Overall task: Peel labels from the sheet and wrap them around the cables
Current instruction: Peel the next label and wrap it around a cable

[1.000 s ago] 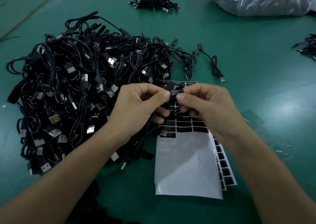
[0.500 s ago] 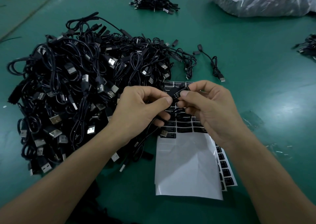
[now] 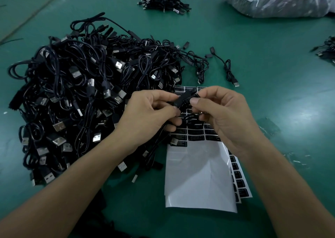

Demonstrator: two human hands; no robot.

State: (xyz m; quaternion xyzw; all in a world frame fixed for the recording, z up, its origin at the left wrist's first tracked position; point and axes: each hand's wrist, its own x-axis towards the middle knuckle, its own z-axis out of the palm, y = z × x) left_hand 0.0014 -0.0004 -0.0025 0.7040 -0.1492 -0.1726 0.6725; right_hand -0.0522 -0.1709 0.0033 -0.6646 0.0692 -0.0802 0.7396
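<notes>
1. Lying flat on green table (image 3: 272, 56): label sheet (image 3: 197, 176), near half bare white, black labels filling the far end under both hands; second sheet (image 3: 239, 181) peeking out beneath its right edge.
2. Gripping black cable (image 3: 182, 100) in left hand (image 3: 150, 116), thumb and fingers curled tight, just above the sheet.
3. Pinching black label (image 3: 192, 96) on that cable with right hand (image 3: 223, 116), thumb and forefinger clamped.
4. Sprawling left, touching the sheet's far left corner: pile of USB cables (image 3: 87, 96).
5. Lying beyond, apart: single USB cable (image 3: 226, 67).
6. Sitting at the far edge: small cable bundle (image 3: 163, 2), clear plastic bag (image 3: 275, 0).
</notes>
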